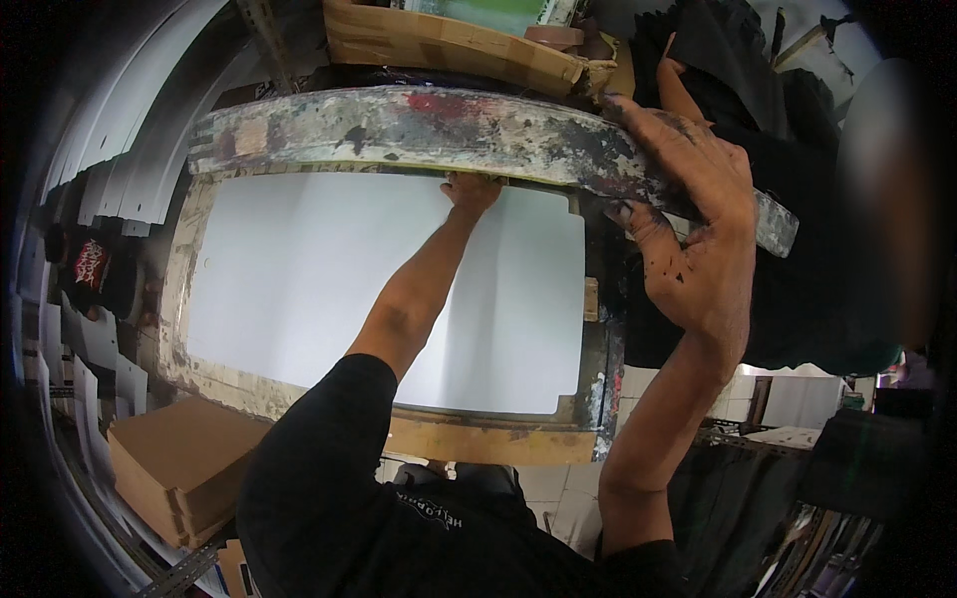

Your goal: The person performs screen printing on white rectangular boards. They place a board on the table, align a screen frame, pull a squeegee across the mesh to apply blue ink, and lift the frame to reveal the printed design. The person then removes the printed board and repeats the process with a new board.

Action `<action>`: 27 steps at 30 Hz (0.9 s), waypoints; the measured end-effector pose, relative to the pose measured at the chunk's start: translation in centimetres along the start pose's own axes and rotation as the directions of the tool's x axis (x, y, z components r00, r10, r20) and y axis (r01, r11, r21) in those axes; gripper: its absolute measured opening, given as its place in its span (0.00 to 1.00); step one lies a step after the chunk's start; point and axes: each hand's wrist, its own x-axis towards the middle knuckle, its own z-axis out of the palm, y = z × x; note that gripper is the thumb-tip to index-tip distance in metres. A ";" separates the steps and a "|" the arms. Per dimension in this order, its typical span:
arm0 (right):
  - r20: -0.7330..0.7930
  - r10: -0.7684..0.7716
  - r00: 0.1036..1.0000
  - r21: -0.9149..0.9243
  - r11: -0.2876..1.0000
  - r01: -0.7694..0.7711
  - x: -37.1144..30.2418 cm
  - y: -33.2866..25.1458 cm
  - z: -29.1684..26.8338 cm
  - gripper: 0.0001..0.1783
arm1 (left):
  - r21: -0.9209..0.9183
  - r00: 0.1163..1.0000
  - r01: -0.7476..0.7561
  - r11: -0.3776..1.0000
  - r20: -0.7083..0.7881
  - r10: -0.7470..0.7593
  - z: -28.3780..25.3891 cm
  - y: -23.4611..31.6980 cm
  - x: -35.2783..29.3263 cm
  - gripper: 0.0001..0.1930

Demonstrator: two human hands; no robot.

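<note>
A large white sheet (329, 279) with rounded corners lies on a worn printing table (177, 289). Above its far edge, a paint-stained screen-printing frame (399, 130) is raised, its thick bar running across the view. My right hand (698, 219), smudged with dark ink, grips the right part of this bar, with fingers over the top and thumb below. My left arm stretches across the sheet, and my left hand (473, 191) touches the sheet at its far edge. The thumb points left; the other fingertips are partly hidden beneath the bar, so their grip does not show.
Another person in black clothing (788, 289) is close on the right, an arm (678, 95) showing behind the frame. A brown cardboard box (184, 463) sits at lower left. Beyond the frame is an open carton (449, 45). White sheets (130, 149) hang or stand along the left.
</note>
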 end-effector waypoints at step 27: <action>-0.019 -0.053 0.998 0.048 0.997 0.054 1.0 0.1 -0.1 0.30 | -0.066 0.892 -0.167 0.984 -0.435 0.122 -1.2 -6.3 2.0 0.30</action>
